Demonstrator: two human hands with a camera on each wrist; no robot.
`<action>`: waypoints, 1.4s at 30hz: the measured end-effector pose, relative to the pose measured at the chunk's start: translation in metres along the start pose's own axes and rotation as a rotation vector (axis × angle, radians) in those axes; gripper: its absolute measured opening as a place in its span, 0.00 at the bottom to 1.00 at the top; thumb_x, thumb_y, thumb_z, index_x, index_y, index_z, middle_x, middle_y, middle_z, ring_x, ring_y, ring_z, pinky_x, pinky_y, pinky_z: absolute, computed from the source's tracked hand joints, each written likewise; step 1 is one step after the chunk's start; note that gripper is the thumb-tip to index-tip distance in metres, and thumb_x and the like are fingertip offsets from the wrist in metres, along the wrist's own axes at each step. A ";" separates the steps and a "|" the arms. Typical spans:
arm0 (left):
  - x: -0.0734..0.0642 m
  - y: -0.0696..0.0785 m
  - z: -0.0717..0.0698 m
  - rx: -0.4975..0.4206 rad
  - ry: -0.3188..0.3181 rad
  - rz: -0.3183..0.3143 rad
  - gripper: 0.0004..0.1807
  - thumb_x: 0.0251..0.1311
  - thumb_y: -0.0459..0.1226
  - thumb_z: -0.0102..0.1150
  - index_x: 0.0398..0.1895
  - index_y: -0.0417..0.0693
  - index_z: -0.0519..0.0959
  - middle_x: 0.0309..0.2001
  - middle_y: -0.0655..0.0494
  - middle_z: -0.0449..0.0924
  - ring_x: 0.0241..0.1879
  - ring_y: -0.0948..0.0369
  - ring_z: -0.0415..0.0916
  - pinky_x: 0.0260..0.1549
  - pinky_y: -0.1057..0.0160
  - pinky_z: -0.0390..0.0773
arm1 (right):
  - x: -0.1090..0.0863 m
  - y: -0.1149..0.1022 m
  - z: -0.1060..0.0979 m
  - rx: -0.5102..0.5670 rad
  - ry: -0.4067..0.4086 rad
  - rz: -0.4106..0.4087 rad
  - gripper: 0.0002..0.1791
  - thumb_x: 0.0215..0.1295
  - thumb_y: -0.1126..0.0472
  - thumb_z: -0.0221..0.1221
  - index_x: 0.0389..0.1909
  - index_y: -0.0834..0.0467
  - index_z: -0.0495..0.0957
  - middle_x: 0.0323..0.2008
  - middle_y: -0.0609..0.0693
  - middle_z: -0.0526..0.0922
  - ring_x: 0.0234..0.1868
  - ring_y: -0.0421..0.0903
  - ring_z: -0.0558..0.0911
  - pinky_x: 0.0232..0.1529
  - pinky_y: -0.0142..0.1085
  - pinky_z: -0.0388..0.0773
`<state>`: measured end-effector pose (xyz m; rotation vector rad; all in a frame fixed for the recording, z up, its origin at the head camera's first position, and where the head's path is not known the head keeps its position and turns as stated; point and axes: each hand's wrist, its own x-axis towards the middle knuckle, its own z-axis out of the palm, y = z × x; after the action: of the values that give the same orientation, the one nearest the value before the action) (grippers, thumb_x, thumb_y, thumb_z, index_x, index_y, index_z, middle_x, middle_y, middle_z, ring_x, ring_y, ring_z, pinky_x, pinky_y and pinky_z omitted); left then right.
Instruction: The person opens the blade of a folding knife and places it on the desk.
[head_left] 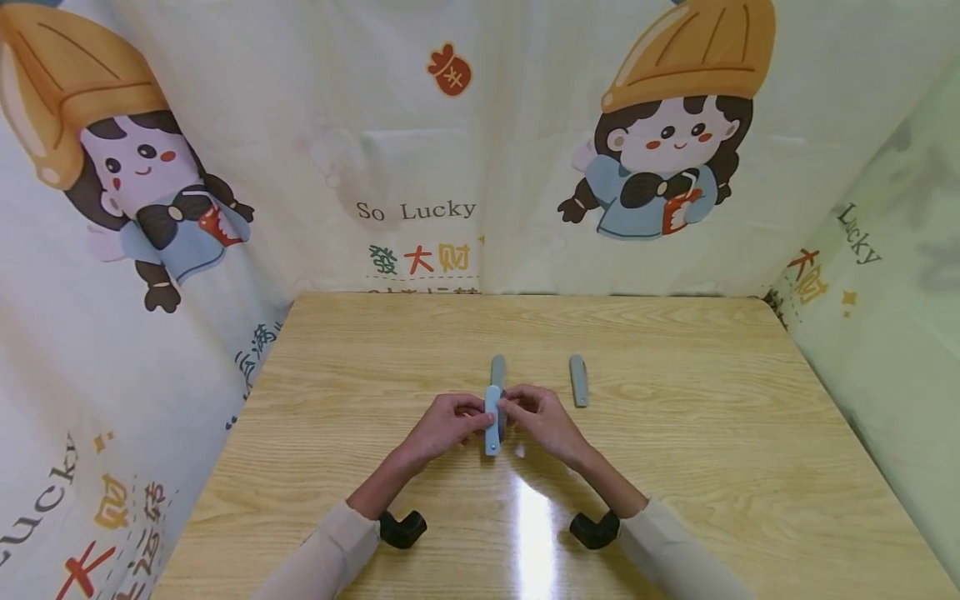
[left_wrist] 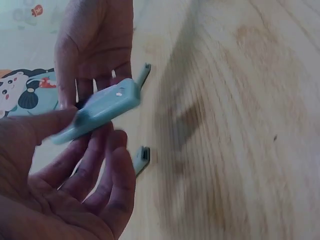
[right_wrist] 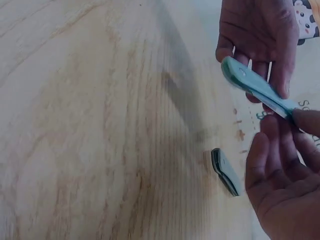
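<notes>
A light blue folding knife (head_left: 492, 421) is held above the table, its riveted end towards the person. My left hand (head_left: 448, 427) pinches it from the left between thumb and fingers. From the right, my right hand (head_left: 545, 422) grips it near its middle. A long slot shows along the edge of the folding knife (right_wrist: 257, 87) in the right wrist view; a blade standing clear of the handle cannot be made out. Beyond the hands lies a grey folding knife (head_left: 498, 368), partly hidden by the blue one. Another grey folding knife (head_left: 578, 381) rests farther right, touched by neither hand.
The wood-grain table (head_left: 360, 350) runs back to a printed cloth (head_left: 525, 167), which also hangs at both sides. Black wrist-worn pieces (head_left: 402, 529) show at both cuffs. Bright glare (head_left: 534, 533) falls on the table's near middle.
</notes>
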<state>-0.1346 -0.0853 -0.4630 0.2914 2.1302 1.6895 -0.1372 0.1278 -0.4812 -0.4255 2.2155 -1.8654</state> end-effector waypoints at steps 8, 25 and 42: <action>0.008 -0.008 0.001 0.028 -0.059 0.164 0.24 0.72 0.39 0.61 0.67 0.40 0.74 0.43 0.46 0.81 0.36 0.55 0.84 0.33 0.50 0.81 | -0.003 0.003 0.001 -0.033 -0.026 -0.045 0.08 0.73 0.67 0.61 0.42 0.69 0.83 0.38 0.56 0.85 0.37 0.50 0.84 0.40 0.38 0.82; 0.001 -0.012 0.005 -0.011 0.037 0.171 0.19 0.67 0.34 0.66 0.60 0.40 0.81 0.41 0.48 0.80 0.28 0.41 0.81 0.21 0.55 0.78 | -0.008 -0.003 0.007 -0.022 -0.041 -0.052 0.08 0.75 0.65 0.59 0.42 0.68 0.80 0.36 0.57 0.84 0.35 0.51 0.82 0.38 0.47 0.84; -0.015 0.017 0.012 -0.033 0.102 0.201 0.17 0.66 0.25 0.63 0.57 0.32 0.80 0.42 0.39 0.79 0.31 0.31 0.79 0.21 0.49 0.80 | -0.012 -0.008 0.006 -0.048 -0.005 -0.057 0.06 0.75 0.63 0.59 0.41 0.63 0.81 0.36 0.52 0.84 0.39 0.49 0.84 0.41 0.44 0.83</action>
<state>-0.1176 -0.0762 -0.4465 0.4312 2.2061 1.8867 -0.1233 0.1255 -0.4749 -0.5068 2.2715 -1.8397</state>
